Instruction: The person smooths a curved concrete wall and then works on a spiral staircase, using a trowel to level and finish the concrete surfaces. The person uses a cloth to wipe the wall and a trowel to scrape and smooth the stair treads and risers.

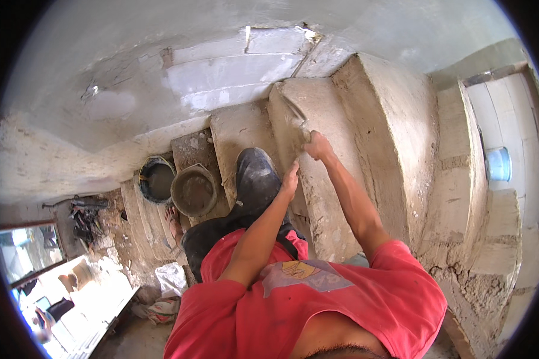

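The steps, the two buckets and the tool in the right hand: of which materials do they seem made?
Steps: probably concrete; matt, rough, with worn edges.
Dark bucket and greyish bucket: perhaps plastic, from their thin round rims; dull, dirty finish.
Tool: likely metal, slim with dull grey sheen; the right hand hides part.

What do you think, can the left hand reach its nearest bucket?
Probably not straight away: the dark-trousered leg seems to lie between the left hand and the bucket, so the hand might need to go around.
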The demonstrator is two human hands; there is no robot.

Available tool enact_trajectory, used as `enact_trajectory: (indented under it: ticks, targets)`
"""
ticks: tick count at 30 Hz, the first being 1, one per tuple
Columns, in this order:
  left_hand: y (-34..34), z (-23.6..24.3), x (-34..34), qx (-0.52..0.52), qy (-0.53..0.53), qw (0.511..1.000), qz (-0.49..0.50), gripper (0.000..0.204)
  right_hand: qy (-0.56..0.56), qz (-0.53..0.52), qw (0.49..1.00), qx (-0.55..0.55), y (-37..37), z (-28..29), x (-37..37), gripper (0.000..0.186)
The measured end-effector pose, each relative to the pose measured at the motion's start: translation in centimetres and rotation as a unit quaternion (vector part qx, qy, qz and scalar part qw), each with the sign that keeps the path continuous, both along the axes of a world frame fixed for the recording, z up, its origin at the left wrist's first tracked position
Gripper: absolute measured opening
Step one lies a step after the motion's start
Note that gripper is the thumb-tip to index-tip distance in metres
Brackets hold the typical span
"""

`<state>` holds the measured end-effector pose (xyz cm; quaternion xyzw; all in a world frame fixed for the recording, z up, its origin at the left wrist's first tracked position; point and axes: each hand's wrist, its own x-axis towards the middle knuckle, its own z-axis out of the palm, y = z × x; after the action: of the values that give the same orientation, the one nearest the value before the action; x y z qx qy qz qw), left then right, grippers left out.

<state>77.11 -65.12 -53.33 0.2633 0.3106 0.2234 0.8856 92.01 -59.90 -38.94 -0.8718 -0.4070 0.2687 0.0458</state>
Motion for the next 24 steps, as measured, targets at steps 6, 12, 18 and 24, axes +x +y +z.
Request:
enact_trajectory:
  ticks: [6,12,18,24]
  targets:
    - [0.9,1.9,1.3,0.394,0.109,0.913,-0.009,0.075,-0.008,-0.129,0.988,0.089,-8.3,1.5,1.3,0.046]
    - [2.0,6.4,4.8,0.646,0.302,0.668,-0.213,0.084,-0.123,-0.147,0.973,0.126,-16.0,3.0,5.9,0.047]
    - [3.0,7.4,5.3,0.661,0.362,0.534,-0.384,0.089,-0.168,-0.197,0.962,0.086,-19.3,1.5,8.4,0.05]
    - [3.2,7.8,5.1,0.664,0.356,0.518,-0.405,0.086,-0.148,-0.233,0.961,-0.003,-21.0,-0.5,8.7,0.05]
